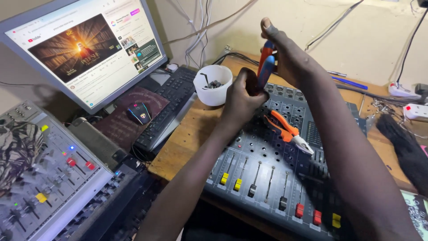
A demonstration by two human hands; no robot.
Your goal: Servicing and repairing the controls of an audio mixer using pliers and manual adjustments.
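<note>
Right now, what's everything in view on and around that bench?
Audio mixer: one, grey, on wooden table, under the hands.
Pliers: one, orange handles, lying on that mixer.
Screwdriver: one, blue-red handle, upright.
Cup: one, white, holding small metal parts.
Keyboard: one, black, below monitor.
Mouse: one, black, on dark pad.
Second mixer: one, silver-grey, far left.
Power strip: one, white, far right.
Left hand: grips screwdriver shaft.
Right hand: holds screwdriver handle.
</note>
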